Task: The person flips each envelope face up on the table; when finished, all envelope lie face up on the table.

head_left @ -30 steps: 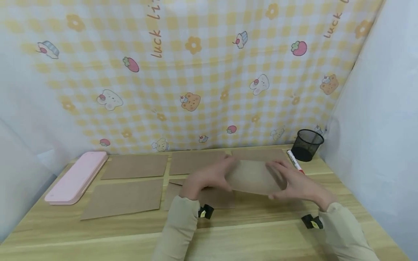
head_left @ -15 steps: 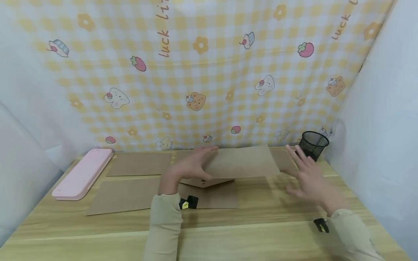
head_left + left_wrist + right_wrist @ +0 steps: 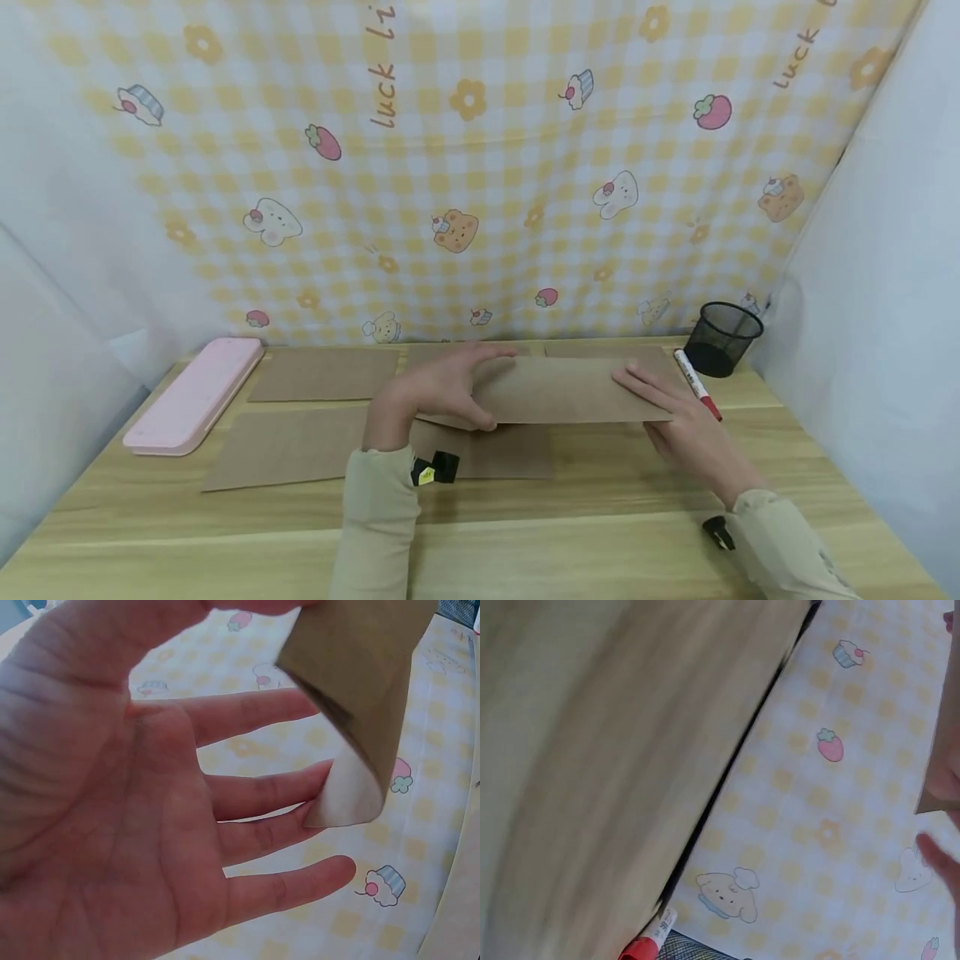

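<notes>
A brown paper envelope (image 3: 566, 392) is held above the table between both hands. My left hand (image 3: 431, 387) grips its left end, thumb at the near edge and fingers at the far edge. In the left wrist view that end of the envelope (image 3: 367, 667) bends, showing a pale surface by the fingertips. My right hand (image 3: 693, 429) pinches the right end, with fingers over the top and the thumb side below. Under the held one, a front envelope (image 3: 510, 457) lies partly hidden, and a back middle envelope (image 3: 420, 357) is mostly covered by the left hand.
More brown envelopes lie flat: back left (image 3: 322, 373), front left (image 3: 288, 446) and back right (image 3: 660, 358). A pink pencil case (image 3: 198, 392) sits at the left edge. A red-capped white marker (image 3: 693, 379) lies beside a black mesh pen holder (image 3: 723, 337).
The envelope has moved left with my left hand. My right hand came off its right end half a second ago and now holds that end again, fingers on top.
</notes>
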`<state>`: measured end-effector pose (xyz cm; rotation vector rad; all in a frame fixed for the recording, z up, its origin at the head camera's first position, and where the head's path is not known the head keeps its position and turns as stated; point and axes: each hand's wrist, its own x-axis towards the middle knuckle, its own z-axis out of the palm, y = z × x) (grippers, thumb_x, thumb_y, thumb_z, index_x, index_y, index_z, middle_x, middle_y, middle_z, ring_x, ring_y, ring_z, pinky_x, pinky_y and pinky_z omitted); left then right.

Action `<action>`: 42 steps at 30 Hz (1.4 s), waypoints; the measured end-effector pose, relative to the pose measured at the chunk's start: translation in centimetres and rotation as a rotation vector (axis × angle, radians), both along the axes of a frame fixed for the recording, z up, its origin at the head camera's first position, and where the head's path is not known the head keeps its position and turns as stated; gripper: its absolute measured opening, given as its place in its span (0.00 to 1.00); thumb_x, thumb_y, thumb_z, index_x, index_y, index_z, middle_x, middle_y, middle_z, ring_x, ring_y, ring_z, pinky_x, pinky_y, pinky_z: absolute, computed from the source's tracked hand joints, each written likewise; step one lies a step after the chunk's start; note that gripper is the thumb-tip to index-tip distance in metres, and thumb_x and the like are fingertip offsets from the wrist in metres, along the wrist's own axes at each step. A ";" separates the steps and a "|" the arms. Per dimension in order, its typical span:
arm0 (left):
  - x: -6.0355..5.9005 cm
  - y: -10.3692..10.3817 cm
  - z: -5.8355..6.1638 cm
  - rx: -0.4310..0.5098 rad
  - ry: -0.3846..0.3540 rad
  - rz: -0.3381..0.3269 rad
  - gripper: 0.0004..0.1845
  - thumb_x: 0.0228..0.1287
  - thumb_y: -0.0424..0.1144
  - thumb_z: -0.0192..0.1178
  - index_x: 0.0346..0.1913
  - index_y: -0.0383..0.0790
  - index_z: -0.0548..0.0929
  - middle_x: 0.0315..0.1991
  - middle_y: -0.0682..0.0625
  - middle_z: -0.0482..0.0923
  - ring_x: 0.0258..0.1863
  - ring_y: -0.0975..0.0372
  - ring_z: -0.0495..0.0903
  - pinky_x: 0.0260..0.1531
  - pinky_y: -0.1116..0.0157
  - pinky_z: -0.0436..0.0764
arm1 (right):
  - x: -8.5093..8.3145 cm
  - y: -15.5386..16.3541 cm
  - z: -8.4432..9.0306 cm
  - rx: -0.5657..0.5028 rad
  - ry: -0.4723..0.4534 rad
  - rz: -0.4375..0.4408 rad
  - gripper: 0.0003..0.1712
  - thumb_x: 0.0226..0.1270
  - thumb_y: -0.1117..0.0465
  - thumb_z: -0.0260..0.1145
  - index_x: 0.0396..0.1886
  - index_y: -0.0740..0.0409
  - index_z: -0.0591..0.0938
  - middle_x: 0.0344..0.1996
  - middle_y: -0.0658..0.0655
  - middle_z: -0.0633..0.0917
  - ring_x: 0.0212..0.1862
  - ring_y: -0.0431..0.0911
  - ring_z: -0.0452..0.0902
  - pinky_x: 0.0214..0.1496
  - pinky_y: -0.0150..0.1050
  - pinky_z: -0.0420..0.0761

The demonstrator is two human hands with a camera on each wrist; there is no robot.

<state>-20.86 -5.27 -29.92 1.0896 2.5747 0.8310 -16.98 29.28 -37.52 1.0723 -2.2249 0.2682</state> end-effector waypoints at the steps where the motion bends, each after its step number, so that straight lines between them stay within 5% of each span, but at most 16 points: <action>1: 0.1 0.0 0.0 0.003 0.005 -0.009 0.46 0.40 0.41 0.71 0.68 0.47 0.64 0.67 0.47 0.59 0.66 0.55 0.58 0.61 0.56 0.62 | 0.0 0.0 -0.1 0.001 0.028 -0.003 0.29 0.74 0.57 0.36 0.42 0.69 0.82 0.59 0.59 0.74 0.60 0.55 0.68 0.66 0.37 0.59; 4: 0.3 0.2 0.2 0.015 0.011 -0.039 0.46 0.40 0.41 0.70 0.68 0.45 0.64 0.67 0.48 0.60 0.66 0.56 0.58 0.61 0.57 0.62 | 0.2 0.2 -0.2 -0.031 0.090 0.002 0.21 0.67 0.67 0.44 0.38 0.72 0.84 0.56 0.58 0.77 0.57 0.53 0.73 0.56 0.25 0.67; 8: 0.4 0.4 0.5 0.024 0.019 -0.072 0.47 0.41 0.42 0.69 0.69 0.44 0.62 0.68 0.48 0.59 0.66 0.57 0.57 0.62 0.57 0.61 | 0.1 0.6 -0.3 -0.082 0.169 0.040 0.22 0.47 0.76 0.43 0.28 0.72 0.85 0.52 0.59 0.80 0.53 0.53 0.76 0.35 0.26 0.69; 14: 0.4 0.4 0.5 0.114 -0.001 -0.109 0.46 0.43 0.39 0.71 0.69 0.40 0.62 0.68 0.47 0.60 0.66 0.60 0.57 0.62 0.59 0.61 | -0.1 0.7 -0.3 -0.113 0.249 0.045 0.29 0.58 0.70 0.35 0.45 0.70 0.83 0.48 0.60 0.82 0.49 0.51 0.78 0.21 0.29 0.63; 19: 0.4 0.1 0.4 0.154 -0.031 -0.102 0.49 0.42 0.41 0.74 0.70 0.43 0.60 0.68 0.51 0.60 0.67 0.63 0.56 0.63 0.61 0.59 | 0.1 0.6 0.2 -0.145 0.248 0.048 0.26 0.64 0.69 0.38 0.46 0.69 0.82 0.47 0.62 0.82 0.51 0.51 0.77 0.28 0.27 0.69; 24: 1.0 -0.8 0.8 0.207 -0.023 0.050 0.56 0.43 0.59 0.71 0.72 0.53 0.50 0.70 0.50 0.54 0.66 0.57 0.58 0.59 0.54 0.64 | 0.2 0.7 0.6 -0.195 0.238 0.085 0.24 0.58 0.73 0.41 0.47 0.71 0.81 0.47 0.64 0.82 0.50 0.54 0.78 0.50 0.21 0.67; 26: 1.3 -1.8 0.8 0.269 0.071 0.128 0.48 0.44 0.64 0.67 0.66 0.51 0.59 0.71 0.51 0.51 0.67 0.55 0.55 0.59 0.50 0.63 | 0.2 0.7 0.7 -0.206 0.240 0.083 0.25 0.58 0.74 0.41 0.47 0.71 0.81 0.47 0.64 0.82 0.50 0.54 0.78 0.54 0.21 0.66; 28: 1.5 -3.4 0.3 0.319 0.252 0.151 0.35 0.46 0.67 0.63 0.50 0.45 0.70 0.71 0.52 0.50 0.69 0.53 0.49 0.61 0.46 0.58 | 0.2 0.8 0.8 -0.210 0.241 0.071 0.25 0.61 0.72 0.40 0.47 0.70 0.81 0.47 0.64 0.82 0.51 0.53 0.77 0.53 0.22 0.68; 31: 1.5 -5.4 -1.5 0.313 0.568 0.102 0.28 0.50 0.67 0.60 0.25 0.42 0.73 0.71 0.50 0.54 0.70 0.50 0.47 0.62 0.44 0.52 | 0.2 0.8 0.9 -0.207 0.240 0.053 0.27 0.63 0.68 0.38 0.48 0.67 0.82 0.47 0.63 0.82 0.52 0.50 0.77 0.41 0.23 0.71; 34: 1.5 -6.2 -3.7 0.221 0.794 -0.007 0.29 0.49 0.66 0.60 0.25 0.39 0.84 0.70 0.44 0.56 0.69 0.47 0.49 0.63 0.44 0.51 | 0.1 0.7 0.9 -0.180 0.237 0.054 0.28 0.61 0.68 0.37 0.48 0.65 0.82 0.46 0.61 0.82 0.49 0.49 0.78 0.26 0.25 0.65; 38: 1.5 -4.7 -5.8 0.096 0.838 -0.122 0.31 0.42 0.66 0.65 0.38 0.41 0.86 0.72 0.44 0.49 0.70 0.47 0.46 0.63 0.44 0.50 | 0.1 0.3 0.6 -0.151 0.228 0.047 0.31 0.55 0.69 0.36 0.48 0.61 0.83 0.46 0.59 0.83 0.43 0.48 0.81 0.17 0.24 0.53; 42: 1.9 -3.2 -6.4 0.026 0.857 -0.161 0.23 0.38 0.59 0.71 0.21 0.41 0.81 0.72 0.46 0.50 0.70 0.51 0.48 0.65 0.49 0.48 | 0.3 -0.3 0.5 -0.156 0.188 0.045 0.31 0.56 0.68 0.36 0.48 0.57 0.84 0.46 0.57 0.83 0.39 0.50 0.82 0.17 0.23 0.55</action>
